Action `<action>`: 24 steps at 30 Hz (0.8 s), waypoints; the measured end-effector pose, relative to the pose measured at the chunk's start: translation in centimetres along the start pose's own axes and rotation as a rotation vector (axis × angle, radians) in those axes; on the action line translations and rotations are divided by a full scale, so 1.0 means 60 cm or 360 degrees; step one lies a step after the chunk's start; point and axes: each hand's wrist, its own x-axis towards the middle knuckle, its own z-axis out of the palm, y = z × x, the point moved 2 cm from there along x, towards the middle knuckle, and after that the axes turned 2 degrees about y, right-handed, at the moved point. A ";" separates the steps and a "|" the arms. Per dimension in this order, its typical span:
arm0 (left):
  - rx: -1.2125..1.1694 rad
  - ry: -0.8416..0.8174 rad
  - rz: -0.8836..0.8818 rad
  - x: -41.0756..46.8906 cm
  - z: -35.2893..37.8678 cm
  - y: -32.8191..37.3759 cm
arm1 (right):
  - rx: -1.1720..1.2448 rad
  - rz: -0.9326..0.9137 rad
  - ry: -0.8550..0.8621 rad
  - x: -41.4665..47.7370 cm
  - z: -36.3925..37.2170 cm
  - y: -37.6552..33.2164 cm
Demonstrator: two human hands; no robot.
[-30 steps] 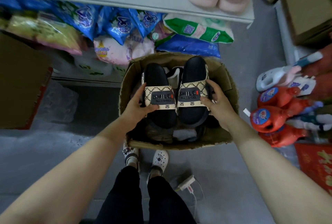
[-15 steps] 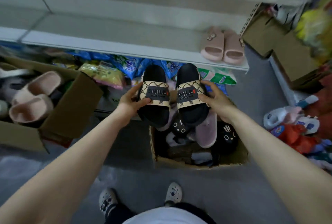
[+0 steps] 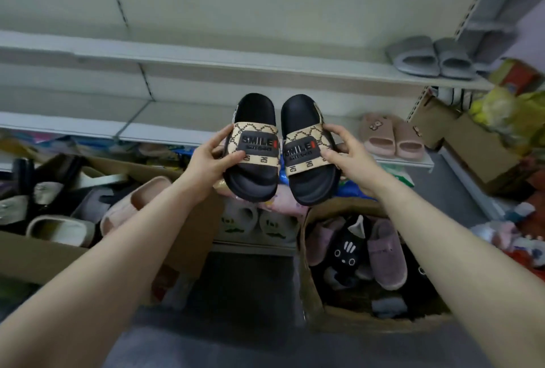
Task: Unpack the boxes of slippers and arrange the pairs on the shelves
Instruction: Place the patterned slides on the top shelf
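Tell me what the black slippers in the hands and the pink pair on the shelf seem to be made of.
Black slippers: soles look like matte moulded foam or rubber, thick with rounded edges; the beige straps look like patterned woven fabric, each with a rubbery-looking SMILE patch. Pink pair: probably one-piece moulded foam, matte, no seams visible.

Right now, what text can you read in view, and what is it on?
"SMILE": strap patch of the left slipper, gripped by the left hand.
"SMILE": strap patch of the right slipper, gripped by the right hand.
Small line under each "SMILE": too blurred to read.
Print on the packets under the lower shelf: too blurred to read.
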 end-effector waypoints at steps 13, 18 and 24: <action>-0.0204 -0.0148 0.0582 0.039 -0.113 0.315 | -0.0093 -0.0498 0.0113 0.041 0.013 -0.340; -0.0318 -0.0132 0.0730 0.067 -0.122 0.429 | 0.0000 -0.0622 0.0159 0.090 0.006 -0.466; -0.0321 0.0084 0.0712 0.158 -0.143 0.520 | 0.0084 -0.0602 0.0293 0.216 0.009 -0.557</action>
